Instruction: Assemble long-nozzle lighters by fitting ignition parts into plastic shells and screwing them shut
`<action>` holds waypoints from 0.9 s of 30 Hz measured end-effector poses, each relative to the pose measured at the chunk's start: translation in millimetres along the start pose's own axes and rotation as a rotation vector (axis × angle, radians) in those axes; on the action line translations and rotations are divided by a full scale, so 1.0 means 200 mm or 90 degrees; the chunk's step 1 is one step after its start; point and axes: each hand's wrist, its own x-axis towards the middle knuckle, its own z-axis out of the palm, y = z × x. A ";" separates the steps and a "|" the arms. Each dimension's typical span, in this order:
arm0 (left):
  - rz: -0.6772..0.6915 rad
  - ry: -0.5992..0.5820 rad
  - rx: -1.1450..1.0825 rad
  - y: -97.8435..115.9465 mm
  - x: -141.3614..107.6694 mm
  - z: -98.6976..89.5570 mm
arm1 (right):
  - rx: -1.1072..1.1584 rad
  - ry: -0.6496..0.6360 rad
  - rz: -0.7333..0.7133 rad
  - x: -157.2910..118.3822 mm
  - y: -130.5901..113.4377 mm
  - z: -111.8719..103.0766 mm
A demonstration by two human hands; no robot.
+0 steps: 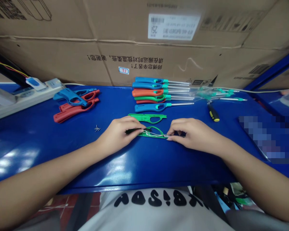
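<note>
Low on the blue table lies a green lighter handle half [162,130], its open inside facing up, with a black part and thin pale wires [152,132] in it. My left hand [124,128] pinches its left end, thumb and forefinger at the black part. At the right end, the fingertips of my right hand [185,131] are closed on the small metallic end of the wires; what else they hold is hidden. Just behind rests a matching green handle half [149,118], apart from my right hand. Several small screws [97,128] lie to the left of my left hand.
Several long-nosed lighters [149,93] lie in a row behind, near metal tubes with green ends [216,93]. A black-yellow screwdriver [213,113] lies right. Red and blue handle shells [73,109] and a power strip [26,96] are left. A cardboard box [125,29] walls the back.
</note>
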 end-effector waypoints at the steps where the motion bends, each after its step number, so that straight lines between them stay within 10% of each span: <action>1: -0.003 0.001 -0.001 0.00 0.00 0.00 | 0.004 0.004 -0.009 0.00 0.00 0.00; 27: -0.069 0.033 -0.039 0.03 0.00 0.02 | 0.036 0.010 0.023 0.03 -0.03 0.00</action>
